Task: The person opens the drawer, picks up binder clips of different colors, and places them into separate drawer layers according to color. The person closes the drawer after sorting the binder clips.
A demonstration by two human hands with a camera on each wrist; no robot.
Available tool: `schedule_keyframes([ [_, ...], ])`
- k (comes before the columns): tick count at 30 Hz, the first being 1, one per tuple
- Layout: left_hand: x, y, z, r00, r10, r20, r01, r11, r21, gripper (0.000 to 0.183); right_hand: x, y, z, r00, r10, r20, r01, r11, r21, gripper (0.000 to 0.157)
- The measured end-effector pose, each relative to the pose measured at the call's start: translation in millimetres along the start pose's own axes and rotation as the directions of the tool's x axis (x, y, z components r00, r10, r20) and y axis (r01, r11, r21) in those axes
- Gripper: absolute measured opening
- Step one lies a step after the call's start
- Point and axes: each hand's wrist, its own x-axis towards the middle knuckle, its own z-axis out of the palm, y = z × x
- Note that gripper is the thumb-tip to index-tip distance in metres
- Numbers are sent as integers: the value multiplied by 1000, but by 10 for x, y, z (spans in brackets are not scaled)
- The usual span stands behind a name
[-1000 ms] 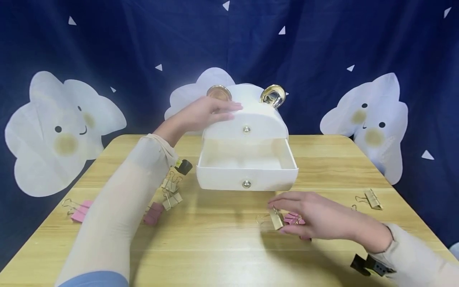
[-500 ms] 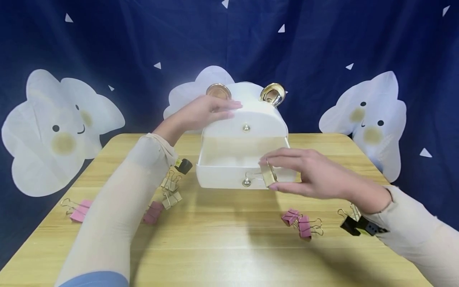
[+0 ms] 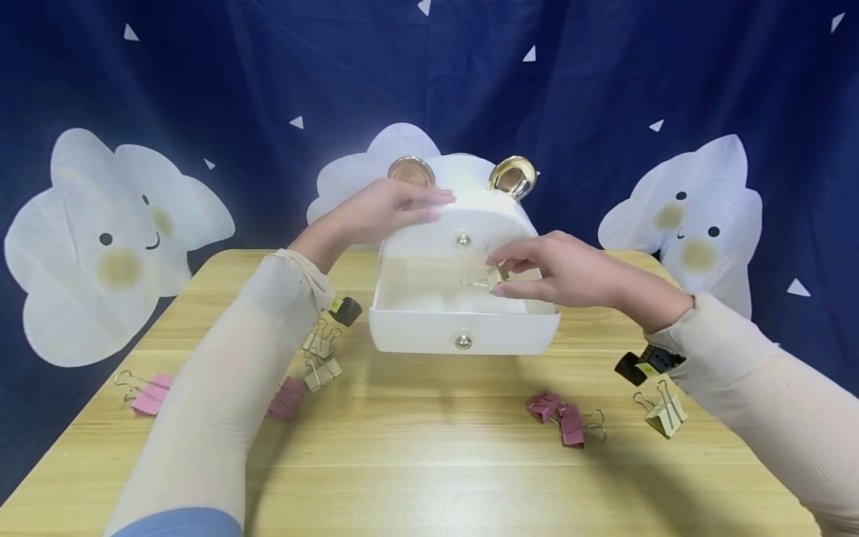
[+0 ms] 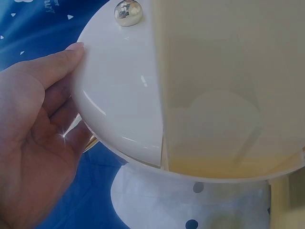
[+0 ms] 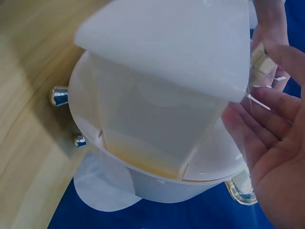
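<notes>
A white box (image 3: 429, 230) with gold ears stands on the table, its lower drawer (image 3: 416, 332) pulled out. Against the upper left of the box rests my left hand (image 3: 385, 209), fingers extended; the left wrist view has its thumb along the rounded edge. My right hand (image 3: 573, 270) pinches a pale gold binder clip (image 3: 497, 276) between thumb and fingers, over the open drawer. The same binder clip (image 5: 262, 62) shows partly between the fingers in the right wrist view. No clip can be seen lying on the visible drawer floor.
Two pink binder clips (image 3: 572, 425) and a cream one (image 3: 666, 416) lie at the right. Left, near my forearm, are cream clips (image 3: 323, 374) and pink clips (image 3: 150, 394). A dark blue curtain (image 3: 577, 97) hangs behind the wooden table (image 3: 429, 462).
My right hand has carried the gold binder clip up from the tabletop, past the drawer front, to over the open drawer. The left hand stays on the box.
</notes>
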Motion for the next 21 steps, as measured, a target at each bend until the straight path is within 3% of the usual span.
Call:
schedule_keyframes([
  [5, 3, 15, 1, 1000, -1, 0, 1, 1000, 8, 40, 132, 27, -37, 989, 3, 148, -6, 1000, 23, 36],
  [10, -19, 26, -7, 1000, -7, -3, 7, 1000, 1, 39, 297, 10, -35, 961, -50, 273, 55, 998, -10, 24],
  [14, -23, 25, -1, 1000, -7, -4, 7, 1000, -7, 39, 414, -1, -3, 936, -88, 342, 118, 991, -69, 18],
  [21, -20, -1, 8, 1000, 1, -16, -1, 1000, -14, 39, 519, 22, 123, 906, -44, 420, 134, 973, -186, 21],
])
